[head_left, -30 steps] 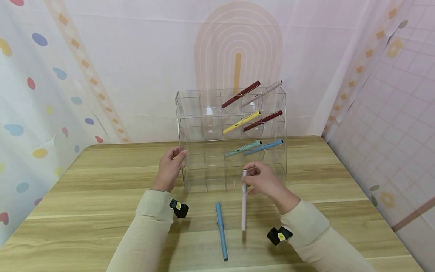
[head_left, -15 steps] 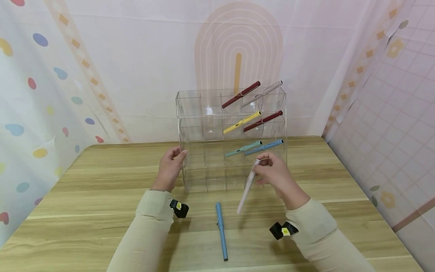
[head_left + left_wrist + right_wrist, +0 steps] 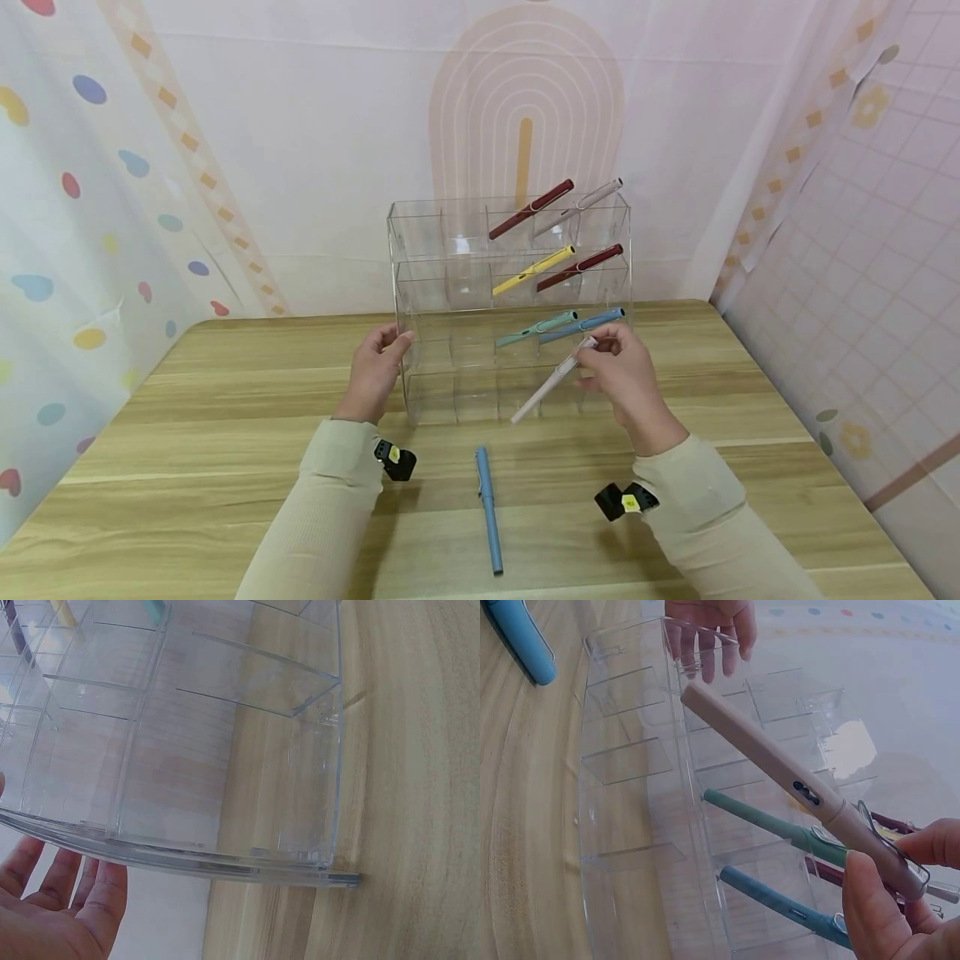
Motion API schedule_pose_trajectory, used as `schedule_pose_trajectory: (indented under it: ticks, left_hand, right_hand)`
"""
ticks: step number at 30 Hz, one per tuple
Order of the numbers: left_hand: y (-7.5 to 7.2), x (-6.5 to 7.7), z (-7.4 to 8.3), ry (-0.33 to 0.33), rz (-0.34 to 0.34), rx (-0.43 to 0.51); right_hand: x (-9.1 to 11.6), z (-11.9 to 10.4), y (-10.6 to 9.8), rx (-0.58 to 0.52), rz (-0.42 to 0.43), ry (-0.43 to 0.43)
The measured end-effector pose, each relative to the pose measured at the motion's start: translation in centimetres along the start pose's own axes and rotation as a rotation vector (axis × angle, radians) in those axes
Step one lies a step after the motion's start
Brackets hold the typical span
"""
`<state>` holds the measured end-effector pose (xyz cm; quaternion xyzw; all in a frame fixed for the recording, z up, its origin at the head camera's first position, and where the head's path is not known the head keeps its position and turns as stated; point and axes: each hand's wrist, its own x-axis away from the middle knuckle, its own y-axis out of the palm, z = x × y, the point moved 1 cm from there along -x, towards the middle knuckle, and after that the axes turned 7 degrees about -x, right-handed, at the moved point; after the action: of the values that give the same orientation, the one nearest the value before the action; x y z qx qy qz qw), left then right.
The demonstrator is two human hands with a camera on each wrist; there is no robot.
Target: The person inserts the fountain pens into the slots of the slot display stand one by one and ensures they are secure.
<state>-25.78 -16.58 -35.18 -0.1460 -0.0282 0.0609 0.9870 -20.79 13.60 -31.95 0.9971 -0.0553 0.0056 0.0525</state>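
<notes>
My right hand [image 3: 628, 383] pinches a pale pink pen [image 3: 551, 386] by its cap between thumb and fingers. The pen slants in front of the bottom tier of a clear acrylic pen rack [image 3: 474, 374], barrel end down to the left. In the right wrist view the pink pen [image 3: 761, 750] crosses before a green pen [image 3: 761, 819] and a blue pen [image 3: 776, 904] in the rack. My left hand [image 3: 375, 375] holds the rack's left side panel, thumb at the front and fingers on the outside. Another blue pen [image 3: 489, 512] lies on the table in front.
Higher tiers hold dark red pens [image 3: 532, 208], a light pink pen [image 3: 581, 206] and a yellow pen [image 3: 534, 270], all in the right-hand columns. The rack stands on a wood-grain table [image 3: 225, 433]. Patterned curtains [image 3: 300, 167] hang behind and at both sides.
My right hand has moved up and to the right with the pink pen. The pen has tilted from near vertical to a slant. My left hand stays on the rack.
</notes>
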Motion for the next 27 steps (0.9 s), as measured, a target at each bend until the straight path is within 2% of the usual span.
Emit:
schedule_pose_trajectory:
  ticks: [18, 27]
  left_hand:
    - [0.0, -0.2, 0.0, -0.006, 0.012, 0.009]
    - [0.0, 0.0, 0.1, -0.001, 0.008, 0.002]
  right_hand:
    - [-0.9, 1.2, 0.6, -0.128, 0.158, -0.109]
    - [-1.2, 2.5, 1.3, -0.173, 0.193, -0.137]
